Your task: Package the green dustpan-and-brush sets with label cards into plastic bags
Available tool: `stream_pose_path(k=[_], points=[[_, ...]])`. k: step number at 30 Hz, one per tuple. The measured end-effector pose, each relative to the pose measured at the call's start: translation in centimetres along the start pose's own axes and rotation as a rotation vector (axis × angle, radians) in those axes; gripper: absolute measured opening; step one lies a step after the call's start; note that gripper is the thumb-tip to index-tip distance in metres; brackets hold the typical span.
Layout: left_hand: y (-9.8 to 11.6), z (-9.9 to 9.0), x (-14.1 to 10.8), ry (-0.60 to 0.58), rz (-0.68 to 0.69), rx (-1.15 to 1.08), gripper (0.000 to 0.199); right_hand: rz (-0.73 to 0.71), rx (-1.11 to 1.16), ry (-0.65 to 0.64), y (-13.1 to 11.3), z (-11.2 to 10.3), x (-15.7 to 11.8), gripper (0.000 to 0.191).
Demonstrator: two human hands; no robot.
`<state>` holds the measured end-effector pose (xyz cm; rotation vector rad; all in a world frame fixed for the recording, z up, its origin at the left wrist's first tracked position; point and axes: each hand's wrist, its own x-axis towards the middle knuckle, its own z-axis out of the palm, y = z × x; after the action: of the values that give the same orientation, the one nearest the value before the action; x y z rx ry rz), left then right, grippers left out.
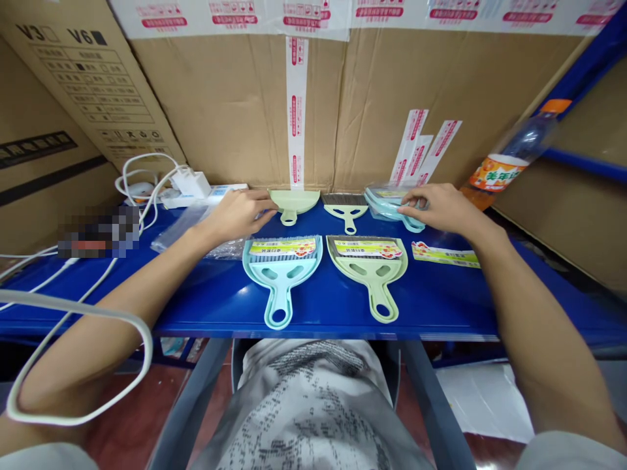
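My left hand (243,212) is at the left corner of a light green dustpan (298,201), its fingers closed on the edge. A matching green hand brush (349,210) with dark bristles lies to the right of it. My right hand (439,203) grips a light blue dustpan and brush set (386,203) in clear plastic, fingers partly hiding it. Nearer me lie a light blue dustpan and brush set (283,274) and a green dustpan and brush set (371,274), each nested together with a yellow label across the bristles, handles towards me.
A loose yellow label strip (445,254) lies at the right of the blue table (313,313). Clear plastic bags (186,228) lie by my left forearm. White cables and a power strip (196,192) are at the left. An orange-capped bottle (514,156) leans at right; cardboard boxes (235,111) stand behind.
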<state>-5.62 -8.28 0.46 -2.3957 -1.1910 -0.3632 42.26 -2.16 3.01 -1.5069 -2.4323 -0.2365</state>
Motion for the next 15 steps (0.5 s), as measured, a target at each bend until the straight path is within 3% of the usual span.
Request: stream_pose_path(k=[5, 9, 15], points=[[0.0, 0.2, 0.0, -0.01, 0.003, 0.002, 0.045, -0.097, -0.012, 0.089, -1.7, 0.5, -0.1, 0.035], [0.1, 0.4, 0.0, -0.021, 0.012, -0.026, 0.045, -0.217, -0.017, 0.049, -3.7, 1.0, -0.2, 0.041], [-0.3, 0.0, 0.0, -0.019, -0.042, -0.055, 0.043, -0.157, -0.009, 0.066, -5.2, 0.5, -0.5, 0.039]])
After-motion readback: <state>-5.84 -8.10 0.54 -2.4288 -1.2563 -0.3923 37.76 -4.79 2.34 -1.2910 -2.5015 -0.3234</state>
